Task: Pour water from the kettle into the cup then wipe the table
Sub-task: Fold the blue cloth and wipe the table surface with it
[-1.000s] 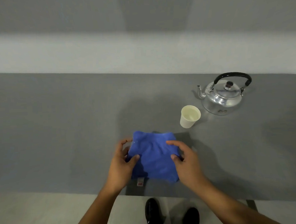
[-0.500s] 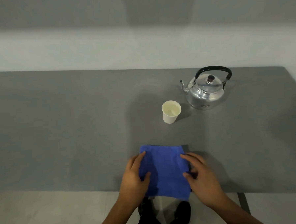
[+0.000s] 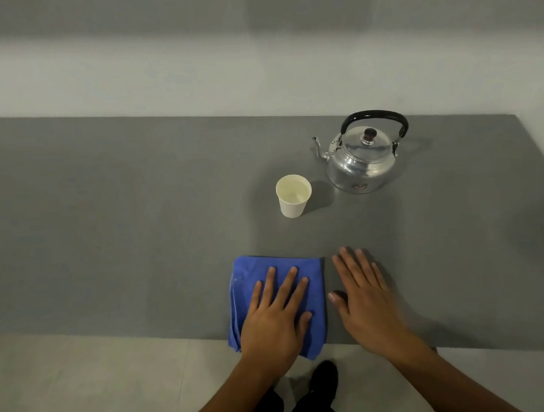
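Observation:
A folded blue cloth (image 3: 255, 269) lies at the near edge of the grey table (image 3: 107, 214), its lower corner hanging over the edge. My left hand (image 3: 278, 319) rests flat on the cloth with fingers spread. My right hand (image 3: 365, 295) lies flat on the bare table just right of the cloth, holding nothing. A white paper cup (image 3: 293, 200) with water in it stands upright beyond the cloth. The silver kettle (image 3: 361, 163), with a black handle and lid knob, sits to the cup's right, spout pointing left.
A pale wall runs behind the table's far edge. The table's right edge shows at the far right. Light floor tiles and my dark shoes (image 3: 323, 376) appear below the near edge.
Both hands were gripping the cloth's sides. Now my left hand lies flat on top of it and my right hand has come off onto the table beside it. The cloth is folded neater.

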The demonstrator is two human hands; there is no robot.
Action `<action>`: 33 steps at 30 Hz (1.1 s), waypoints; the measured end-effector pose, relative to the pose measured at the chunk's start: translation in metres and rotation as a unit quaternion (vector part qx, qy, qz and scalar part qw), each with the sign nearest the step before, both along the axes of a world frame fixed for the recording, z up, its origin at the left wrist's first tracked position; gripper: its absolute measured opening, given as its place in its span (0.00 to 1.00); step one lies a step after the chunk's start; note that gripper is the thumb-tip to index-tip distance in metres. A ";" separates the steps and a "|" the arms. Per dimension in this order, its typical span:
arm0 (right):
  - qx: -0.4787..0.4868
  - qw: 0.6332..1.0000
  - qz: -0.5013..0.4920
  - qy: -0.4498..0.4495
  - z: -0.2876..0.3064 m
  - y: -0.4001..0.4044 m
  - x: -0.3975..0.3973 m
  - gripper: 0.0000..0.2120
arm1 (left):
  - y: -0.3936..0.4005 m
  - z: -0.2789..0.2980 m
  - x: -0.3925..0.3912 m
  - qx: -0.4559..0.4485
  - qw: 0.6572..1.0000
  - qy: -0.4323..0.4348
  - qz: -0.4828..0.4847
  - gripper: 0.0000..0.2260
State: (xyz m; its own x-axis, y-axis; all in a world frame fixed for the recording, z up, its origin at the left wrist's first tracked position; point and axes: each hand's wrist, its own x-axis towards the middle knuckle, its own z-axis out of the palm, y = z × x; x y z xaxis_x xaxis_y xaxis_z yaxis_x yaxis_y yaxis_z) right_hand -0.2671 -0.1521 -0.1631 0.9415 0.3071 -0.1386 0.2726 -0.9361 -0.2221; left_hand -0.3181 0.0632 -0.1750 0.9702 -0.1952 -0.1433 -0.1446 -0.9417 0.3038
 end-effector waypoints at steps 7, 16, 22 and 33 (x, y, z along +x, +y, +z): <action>-0.010 0.999 0.033 -0.002 -0.013 -0.006 0.014 0.35 | 0.012 -0.002 -0.005 0.046 0.999 -0.010 -0.026 0.28; -0.005 0.999 0.038 -0.004 -0.013 -0.007 0.015 0.35 | 0.054 0.006 0.038 0.076 0.994 0.027 0.069 0.30; -0.004 0.999 0.037 -0.006 -0.016 -0.008 0.016 0.35 | -0.003 0.003 0.059 0.047 0.999 0.020 0.014 0.30; 0.014 0.999 0.029 -0.004 -0.015 -0.009 0.016 0.33 | 0.091 0.000 0.001 0.063 0.998 0.005 0.011 0.30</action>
State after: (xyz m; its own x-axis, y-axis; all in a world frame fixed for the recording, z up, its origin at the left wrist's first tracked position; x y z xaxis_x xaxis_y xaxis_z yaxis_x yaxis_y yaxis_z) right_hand -0.2515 -0.1608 -0.1786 0.9229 0.3652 -0.1218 0.3283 -0.9118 -0.2465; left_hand -0.3173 0.1547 -0.1748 0.9725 -0.1529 -0.1758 -0.1201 -0.9755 0.1841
